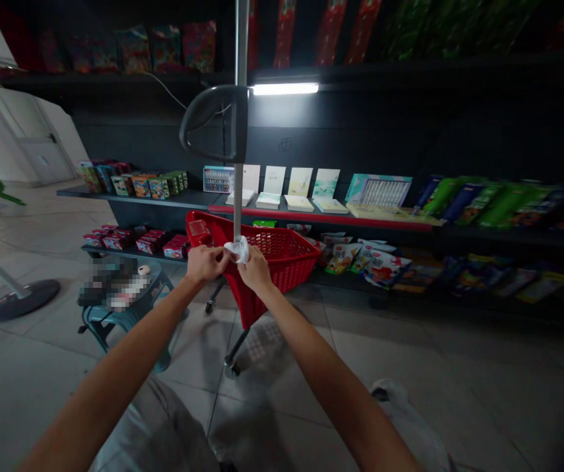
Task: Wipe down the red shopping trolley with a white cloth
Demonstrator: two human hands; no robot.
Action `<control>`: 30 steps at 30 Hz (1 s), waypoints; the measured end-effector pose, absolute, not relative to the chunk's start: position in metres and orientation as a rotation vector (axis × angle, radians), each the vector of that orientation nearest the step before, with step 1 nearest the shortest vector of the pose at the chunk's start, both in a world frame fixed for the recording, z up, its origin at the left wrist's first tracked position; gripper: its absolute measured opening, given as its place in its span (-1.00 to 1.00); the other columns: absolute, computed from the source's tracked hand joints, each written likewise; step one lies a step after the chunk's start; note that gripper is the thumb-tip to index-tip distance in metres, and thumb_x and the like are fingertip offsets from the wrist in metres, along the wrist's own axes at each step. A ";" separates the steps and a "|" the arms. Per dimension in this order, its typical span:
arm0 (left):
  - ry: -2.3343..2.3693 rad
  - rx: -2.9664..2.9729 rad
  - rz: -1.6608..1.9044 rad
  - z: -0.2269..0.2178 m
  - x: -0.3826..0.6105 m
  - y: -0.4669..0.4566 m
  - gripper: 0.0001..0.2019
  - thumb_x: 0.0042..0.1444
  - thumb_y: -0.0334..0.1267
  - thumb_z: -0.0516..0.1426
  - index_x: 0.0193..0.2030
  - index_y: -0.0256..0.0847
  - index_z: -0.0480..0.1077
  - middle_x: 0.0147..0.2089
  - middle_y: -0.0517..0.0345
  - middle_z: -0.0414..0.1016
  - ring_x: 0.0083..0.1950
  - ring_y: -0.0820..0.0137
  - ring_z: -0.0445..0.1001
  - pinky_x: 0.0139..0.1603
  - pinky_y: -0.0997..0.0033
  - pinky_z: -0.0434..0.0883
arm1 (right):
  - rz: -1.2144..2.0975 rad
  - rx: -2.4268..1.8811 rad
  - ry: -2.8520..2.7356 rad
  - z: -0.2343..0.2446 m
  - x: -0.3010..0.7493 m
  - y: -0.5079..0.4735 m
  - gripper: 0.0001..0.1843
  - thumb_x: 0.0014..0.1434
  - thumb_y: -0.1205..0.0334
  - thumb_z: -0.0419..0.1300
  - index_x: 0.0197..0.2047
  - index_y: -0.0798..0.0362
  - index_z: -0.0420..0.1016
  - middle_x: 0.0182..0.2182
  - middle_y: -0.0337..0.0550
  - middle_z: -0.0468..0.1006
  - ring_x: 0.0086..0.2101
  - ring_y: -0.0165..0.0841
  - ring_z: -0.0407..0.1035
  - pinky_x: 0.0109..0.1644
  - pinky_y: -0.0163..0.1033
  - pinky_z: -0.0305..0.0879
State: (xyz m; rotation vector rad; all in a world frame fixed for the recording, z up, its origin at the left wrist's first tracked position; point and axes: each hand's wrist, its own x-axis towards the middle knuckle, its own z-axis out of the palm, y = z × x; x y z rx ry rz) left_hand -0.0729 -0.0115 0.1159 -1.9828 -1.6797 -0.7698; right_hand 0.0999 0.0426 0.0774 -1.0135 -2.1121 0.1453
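Two bare forearms reach forward from the bottom of the view and meet at chest height around a tall, slim silver metal pole (238, 196) rising from a red plastic mesh shopping basket (282, 257) on a wheeled frame. The pole carries a curved black handle (213, 121) near its top. A crumpled white cloth (238, 250) is bunched around the pole just above the basket's rim.

The left hand (206, 263) is closed, its fingers curled inward and pressing the cloth from one side. The right hand (256, 270) is also nearly closed, with its fingers pinching the cloth from the other side. The two hands are just beside each other, with the cloth and pole between them.

Behind the basket stand long, dark store shelves (282, 134) holding boxed toys, pale notebooks, and bright green and blue packets. To the left, a low teal stool (127, 321) carries a heap of items, blurred and impossible to identify. Farther left, a round black stand base (23, 299) rests on the pale tiled floor (272, 419). A white bag (399, 406) lies near the lower right, beside the right arm.
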 end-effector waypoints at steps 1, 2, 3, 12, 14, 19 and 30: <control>-1.688 -1.968 -0.762 0.116 -0.077 -0.007 -0.56 0.34 -0.08 0.03 -0.46 -0.19 0.56 -0.43 -0.05 0.63 -0.39 0.29 0.50 -0.33 0.31 0.14 | 0.150 -0.987 -2.133 0.076 0.097 0.048 -0.52 0.43 0.21 0.01 0.34 0.11 0.41 0.13 0.07 0.55 0.14 -0.12 0.37 0.32 -0.08 0.27; -1.696 -1.959 -0.756 0.116 -0.081 -0.002 -0.57 0.33 -0.09 0.04 -0.48 -0.19 0.56 -0.43 -0.06 0.63 -0.39 0.29 0.50 -0.33 0.31 0.14 | 0.152 -0.962 -2.150 0.074 0.096 0.055 -0.51 0.44 0.20 0.01 0.35 0.12 0.39 0.16 0.06 0.55 0.15 -0.13 0.36 0.34 -0.09 0.25; -1.700 -1.958 -0.750 0.116 -0.085 0.002 -0.59 0.32 -0.10 0.05 -0.48 -0.19 0.56 -0.43 -0.06 0.63 -0.38 0.29 0.50 -0.33 0.31 0.15 | 0.153 -0.944 -2.165 0.072 0.097 0.061 -0.49 0.44 0.21 0.02 0.37 0.13 0.37 0.18 0.06 0.54 0.17 -0.15 0.35 0.35 -0.10 0.24; -1.692 -1.980 -0.759 0.114 -0.110 0.041 -0.63 0.30 -0.15 0.05 -0.45 -0.19 0.56 -0.41 -0.06 0.62 -0.33 0.30 0.51 -0.28 0.33 0.23 | 0.149 -1.446 -2.197 0.038 0.182 0.122 -0.41 0.35 0.33 0.07 0.43 0.09 0.31 0.15 0.01 0.56 0.12 -0.20 0.39 0.25 -0.20 0.25; -1.686 -1.985 -0.770 0.114 -0.112 0.047 -0.62 0.30 -0.15 0.06 -0.46 -0.19 0.56 -0.42 -0.05 0.60 -0.33 0.30 0.50 -0.27 0.33 0.24 | 0.117 -1.531 -2.206 0.033 0.201 0.133 -0.44 0.37 0.29 0.07 0.40 0.07 0.35 0.13 0.03 0.57 0.10 -0.18 0.40 0.22 -0.21 0.26; -1.663 -2.013 -0.794 0.113 -0.116 0.060 -0.62 0.31 -0.14 0.05 -0.48 -0.18 0.53 -0.43 -0.04 0.58 -0.33 0.31 0.48 -0.25 0.34 0.25 | 0.075 -1.684 -2.224 0.028 0.237 0.156 -0.41 0.39 0.28 0.05 0.45 0.03 0.30 0.16 0.06 0.57 0.11 -0.15 0.42 0.17 -0.21 0.25; -1.609 -2.072 -0.694 0.117 -0.130 0.088 -0.68 0.29 -0.19 0.05 -0.40 -0.19 0.55 -0.36 -0.06 0.61 -0.28 0.27 0.50 -0.24 0.32 0.24 | 0.136 -1.841 -2.091 0.018 0.283 0.177 -0.41 0.45 0.17 -0.02 0.50 -0.05 0.23 0.23 0.11 0.52 0.27 0.04 0.33 0.44 0.45 -0.25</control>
